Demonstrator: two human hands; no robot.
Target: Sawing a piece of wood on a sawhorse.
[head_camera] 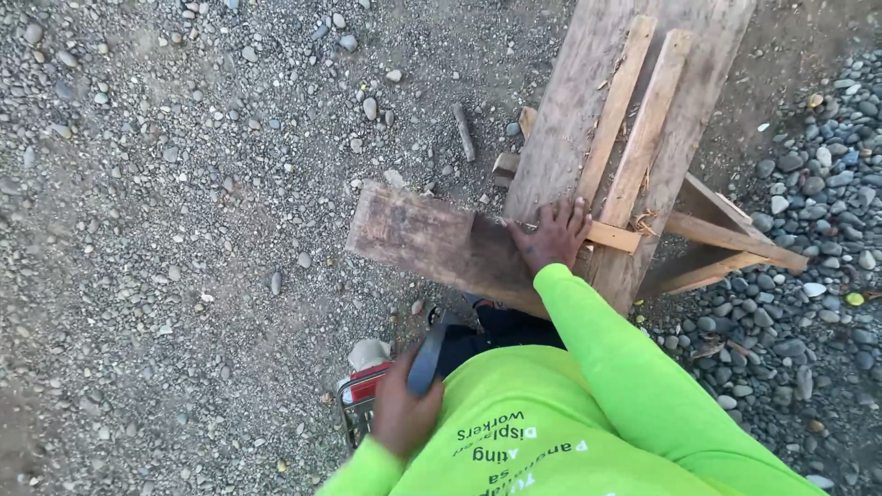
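Head view: weathered grey plank counter (560,138) carries a dark worn wooden board (432,241), pinned by the flat, open right hand (554,234). Left hand (401,413) grips what looks like a red power saw (367,390); lifting it to the board seems next.

A weathered board (441,243) lies flat across the near end of the table (560,138), jutting left over gravel. A dark-handled power tool (395,381) hangs below it.
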